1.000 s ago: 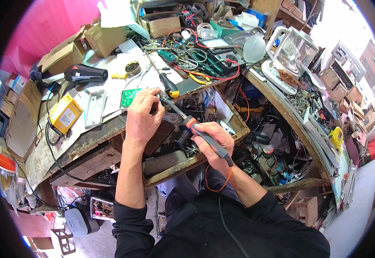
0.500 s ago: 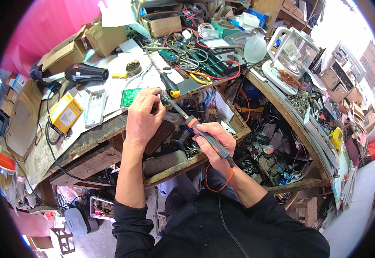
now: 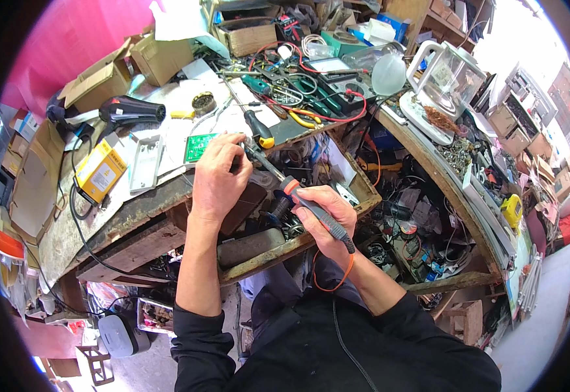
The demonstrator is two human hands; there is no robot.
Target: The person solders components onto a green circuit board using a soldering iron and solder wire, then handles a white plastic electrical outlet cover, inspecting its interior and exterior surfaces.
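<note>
My right hand [image 3: 327,214] is wrapped round the grey and orange handle of a soldering iron [image 3: 319,210]. Its metal shaft slants up and left, with the tip end close to the fingertips of my left hand [image 3: 217,179]. The left fingers are curled into a pinch at the bench edge; whatever they grip is hidden. Just behind that hand a green circuit board [image 3: 197,147] lies on the bench, partly covered by it. A screwdriver with a black and yellow handle [image 3: 257,128] rests beside the fingertips.
An open drawer [image 3: 268,253] full of parts sits below my hands. On the bench lie a white plastic tray [image 3: 145,163], a yellow box [image 3: 101,171], a black hair dryer [image 3: 132,111] and a round tin [image 3: 203,103]. Pliers, cables and a glass jug [image 3: 451,81] stand farther right.
The soldering iron and my right hand have shifted very slightly up and left. My left hand keeps its place.
</note>
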